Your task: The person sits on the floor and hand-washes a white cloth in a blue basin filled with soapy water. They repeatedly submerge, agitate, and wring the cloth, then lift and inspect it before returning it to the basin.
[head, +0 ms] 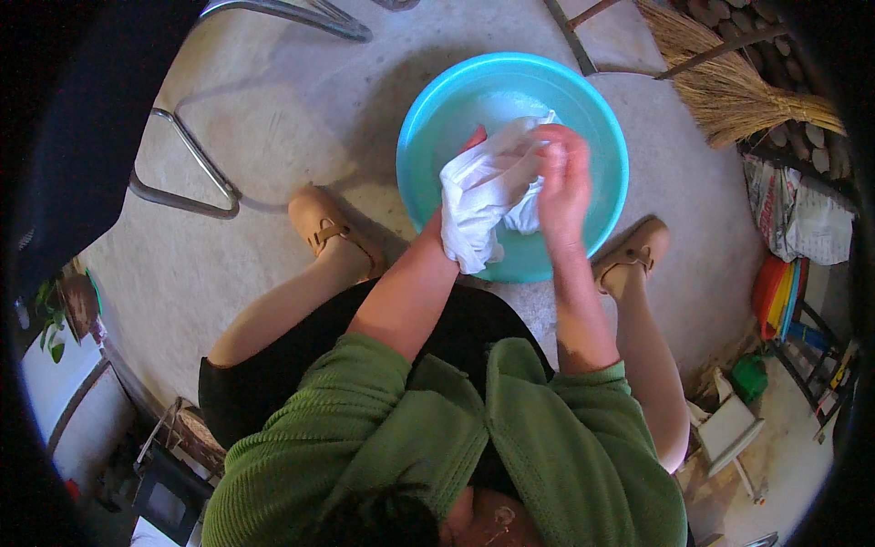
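A round turquoise plastic basin [511, 63] rests on the floor between my feet. White wet-looking cloth [478, 198] is bunched above it, draped over my left hand [473, 140] and wrist, so only some reddish fingertips show past the cloth. My right hand [564, 181], slightly blurred, has its fingers closed on the cloth's upper right part. Below the hands, another part of the white cloth hangs at the basin's middle; whether it is the same piece I cannot tell.
Brown clogs [327, 217] stand on either side of the basin. Metal tube legs [205, 164] are at the left and top. A straw broom [735, 96], a printed plastic bag [800, 208], coloured basins [776, 297] and a small white stool [728, 431] are on the right.
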A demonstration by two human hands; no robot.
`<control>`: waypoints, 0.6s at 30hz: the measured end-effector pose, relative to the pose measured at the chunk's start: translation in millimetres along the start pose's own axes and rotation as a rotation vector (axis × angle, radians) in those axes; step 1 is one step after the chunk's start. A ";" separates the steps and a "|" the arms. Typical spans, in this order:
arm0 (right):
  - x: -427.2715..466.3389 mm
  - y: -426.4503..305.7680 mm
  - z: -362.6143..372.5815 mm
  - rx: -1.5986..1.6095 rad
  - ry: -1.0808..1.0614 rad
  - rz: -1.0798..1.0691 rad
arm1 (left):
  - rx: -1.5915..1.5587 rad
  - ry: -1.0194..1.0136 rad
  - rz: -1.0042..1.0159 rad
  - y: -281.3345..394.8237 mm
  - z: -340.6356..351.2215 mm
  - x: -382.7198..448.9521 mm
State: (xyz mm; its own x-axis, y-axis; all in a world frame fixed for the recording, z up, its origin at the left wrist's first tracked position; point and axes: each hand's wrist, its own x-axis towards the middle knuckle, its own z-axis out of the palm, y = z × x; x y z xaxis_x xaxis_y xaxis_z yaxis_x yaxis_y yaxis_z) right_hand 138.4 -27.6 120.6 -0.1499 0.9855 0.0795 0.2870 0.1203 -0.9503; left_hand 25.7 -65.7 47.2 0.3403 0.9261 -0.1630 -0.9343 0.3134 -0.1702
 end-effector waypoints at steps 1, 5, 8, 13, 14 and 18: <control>-6.6 5.4 10.7 -0.085 -0.079 -0.189 | -0.030 -0.042 0.010 0.4 -2.3 1.6; -11.2 28.6 30.8 -0.377 -0.276 -0.369 | 0.633 0.027 0.408 -12.9 -12.8 3.8; 23.2 43.2 25.8 -0.516 -0.342 -0.464 | 0.486 0.016 0.378 -7.9 -22.9 19.7; 41.1 29.9 22.4 -0.345 -0.213 0.022 | 0.008 -0.258 0.018 2.6 -34.1 26.6; 24.4 22.5 26.0 -0.312 -0.251 -0.042 | 0.073 -0.374 0.098 2.1 -35.1 22.3; -29.9 10.8 42.9 -0.173 -0.380 -0.313 | 0.556 -0.172 0.369 0.2 -36.2 -5.5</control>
State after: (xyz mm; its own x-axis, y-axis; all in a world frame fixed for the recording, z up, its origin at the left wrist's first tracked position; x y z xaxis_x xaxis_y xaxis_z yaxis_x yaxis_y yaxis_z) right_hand 105.4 -61.0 95.1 -0.5774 0.7899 0.2063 0.3211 0.4521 -0.8322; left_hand 27.6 -78.3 12.8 0.0102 0.9987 0.0503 -0.9172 -0.0107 0.3982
